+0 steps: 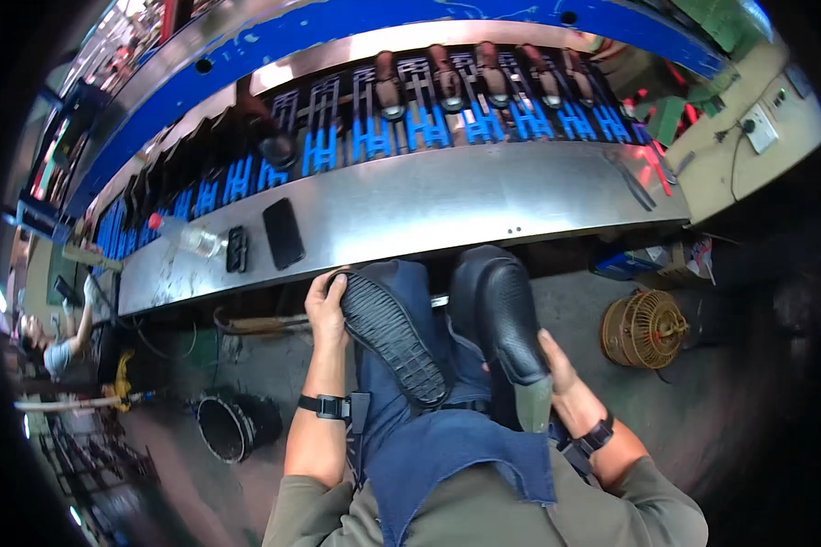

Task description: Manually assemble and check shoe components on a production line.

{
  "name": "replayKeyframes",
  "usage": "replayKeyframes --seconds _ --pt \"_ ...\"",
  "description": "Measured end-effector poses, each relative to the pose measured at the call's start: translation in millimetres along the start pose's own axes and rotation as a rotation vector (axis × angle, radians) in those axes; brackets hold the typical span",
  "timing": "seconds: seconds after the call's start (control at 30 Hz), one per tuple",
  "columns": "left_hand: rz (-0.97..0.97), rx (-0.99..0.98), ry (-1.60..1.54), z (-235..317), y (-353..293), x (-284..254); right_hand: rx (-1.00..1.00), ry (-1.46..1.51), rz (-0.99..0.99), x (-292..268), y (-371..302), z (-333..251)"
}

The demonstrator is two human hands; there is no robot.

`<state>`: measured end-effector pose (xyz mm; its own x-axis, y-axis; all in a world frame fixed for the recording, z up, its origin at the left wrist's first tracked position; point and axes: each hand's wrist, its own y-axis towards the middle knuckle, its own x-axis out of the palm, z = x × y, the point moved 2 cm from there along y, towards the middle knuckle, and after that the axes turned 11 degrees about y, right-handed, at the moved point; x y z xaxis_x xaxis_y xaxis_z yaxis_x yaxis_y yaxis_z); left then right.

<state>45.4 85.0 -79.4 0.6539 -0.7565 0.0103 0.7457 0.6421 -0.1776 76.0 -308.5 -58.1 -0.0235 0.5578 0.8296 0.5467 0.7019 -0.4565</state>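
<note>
Over my lap, my left hand point(326, 308) grips the upper end of a black rubber shoe sole point(394, 335), thumb on its face. The sole's ribbed and blocky pattern faces up, and it slants down toward my apron point(470, 465). To its right is a black leather shoe upper point(502, 305), toe pointing away from me, with a greenish shoe last point(534, 406) showing at its near end. My right hand point(561, 365) is closed around the near right side of that upper; most of its fingers are hidden beneath. Sole and upper are apart.
Ahead runs a metal ledge point(429, 201) with a phone point(284, 233), a small black object point(236, 250), a bottle point(196, 239) and a dark tool point(631, 182). Behind it, blue racks point(371, 137) carry shoes point(389, 87). A bucket point(237, 427), wicker cage point(646, 330) and co-worker point(59, 351) flank me.
</note>
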Motion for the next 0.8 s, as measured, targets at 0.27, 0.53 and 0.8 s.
replayKeyframes --seconds 0.27,0.53,0.8 --pt "-0.723 0.078 -0.439 114 -58 31 0.139 -0.112 -0.288 40 -5 -32" --pt "-0.594 0.104 -0.382 144 -91 57 0.018 -0.540 -0.373 111 10 -33" --pt "-0.687 0.376 0.019 185 -131 88 -0.073 -0.656 -0.500 116 -1 -11"
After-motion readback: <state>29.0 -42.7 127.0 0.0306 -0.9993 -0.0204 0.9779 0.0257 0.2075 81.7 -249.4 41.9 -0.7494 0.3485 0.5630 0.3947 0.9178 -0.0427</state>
